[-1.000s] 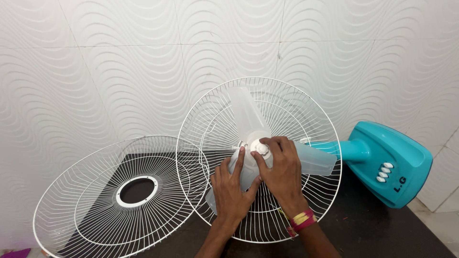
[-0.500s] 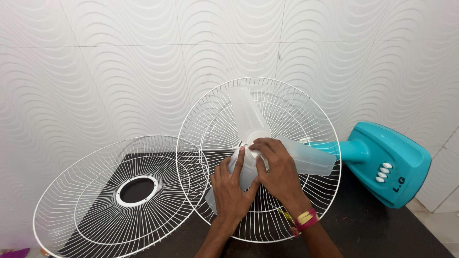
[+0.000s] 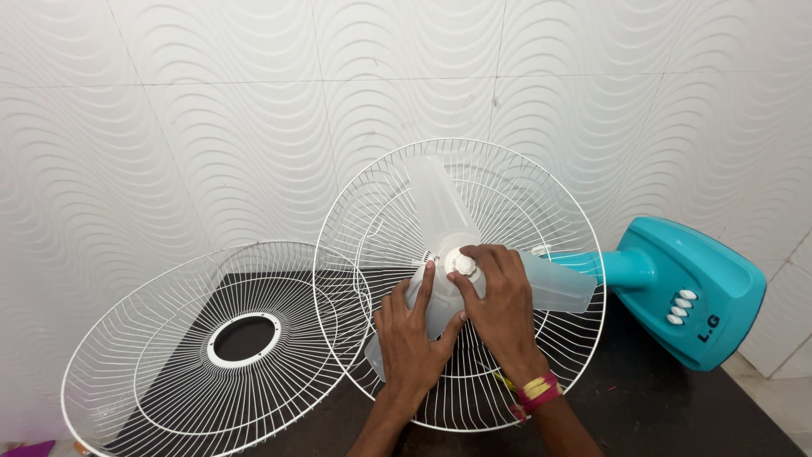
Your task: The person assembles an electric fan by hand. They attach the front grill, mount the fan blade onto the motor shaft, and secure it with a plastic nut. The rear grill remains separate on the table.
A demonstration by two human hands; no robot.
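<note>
A teal fan lies on its side on a dark table, its base (image 3: 694,292) at the right. Its white rear wire guard (image 3: 397,211) faces me with the translucent white blade (image 3: 440,211) mounted inside it. My left hand (image 3: 414,334) lies flat on the lower blade and holds it. The fingers of my right hand (image 3: 499,300) are closed around the small white cap (image 3: 461,262) at the blade's hub. A red and yellow thread band circles my right wrist.
A second white wire guard (image 3: 169,364) with a round centre hole leans at the left on the dark table (image 3: 677,415). A white wavy-textured wall (image 3: 211,127) stands close behind. White push buttons (image 3: 679,306) sit on the fan base.
My right hand turned on the hub cap: half a second ago it covered the cap, now the cap shows again between the fingers. The left hand has stayed on the blade.
</note>
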